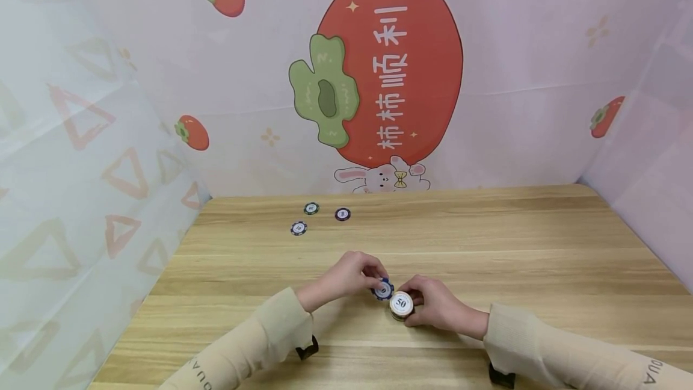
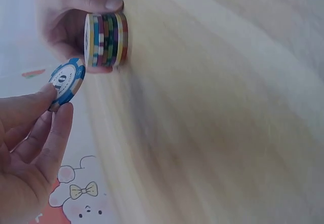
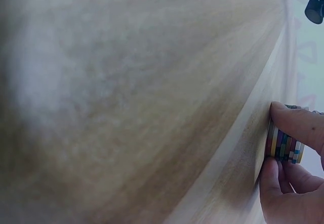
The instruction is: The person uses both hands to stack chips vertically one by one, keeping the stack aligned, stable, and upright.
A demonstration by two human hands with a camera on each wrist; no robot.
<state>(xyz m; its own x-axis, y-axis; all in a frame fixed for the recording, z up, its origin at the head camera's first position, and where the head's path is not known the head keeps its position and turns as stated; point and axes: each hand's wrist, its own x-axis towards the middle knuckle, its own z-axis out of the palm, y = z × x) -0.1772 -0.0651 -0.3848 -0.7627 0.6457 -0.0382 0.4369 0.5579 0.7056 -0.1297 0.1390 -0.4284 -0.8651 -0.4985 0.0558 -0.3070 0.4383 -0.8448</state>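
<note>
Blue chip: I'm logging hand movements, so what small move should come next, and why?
Probably the left hand should set the blue chip on the stack: it pinches that chip close by, the right hand grips the stack, and the top 50 chip lies uncovered.

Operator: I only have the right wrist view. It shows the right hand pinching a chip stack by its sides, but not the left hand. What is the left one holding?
Observer: In the left wrist view, the left hand pinches a blue chip marked 10.

Operator: Thanks. My angle hides the top of the stack; what number faces up there?

Observer: The head view shows it: the top chip reads 50.
</note>
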